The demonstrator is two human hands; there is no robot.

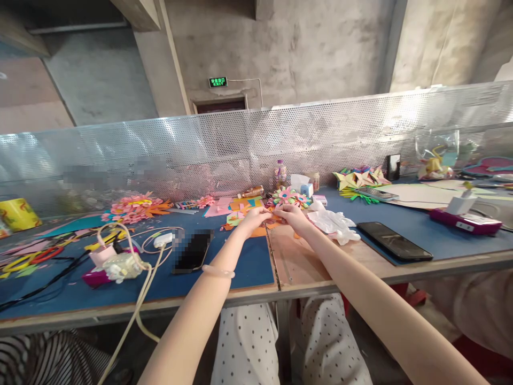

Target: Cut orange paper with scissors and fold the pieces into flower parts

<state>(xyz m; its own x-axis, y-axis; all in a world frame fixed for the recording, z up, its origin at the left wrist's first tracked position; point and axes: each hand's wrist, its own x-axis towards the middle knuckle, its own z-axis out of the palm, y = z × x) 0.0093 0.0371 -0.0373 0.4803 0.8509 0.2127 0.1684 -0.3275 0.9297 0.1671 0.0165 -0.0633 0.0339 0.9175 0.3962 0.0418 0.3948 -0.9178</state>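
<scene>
My left hand (256, 218) and my right hand (294, 215) meet over the middle of the table, fingertips almost together. Both are closed in a pinch on a small piece of orange paper (274, 219), which the fingers partly cover. More orange paper (260, 232) lies just below the hands. Right behind them is a bunch of paper flowers (285, 197) in pink and green. Coloured paper sheets (224, 206) are spread to the left. Beside my right hand sits a crumpled white plastic bag (334, 224).
One phone (395, 240) lies at right, another phone (194, 251) at left. A power strip (96, 277) with plugs and cables stands near the left front. Scissors (46, 255), a bottle (280, 172) and a tissue pack (302, 185) are around. A perforated metal screen (224, 144) runs behind.
</scene>
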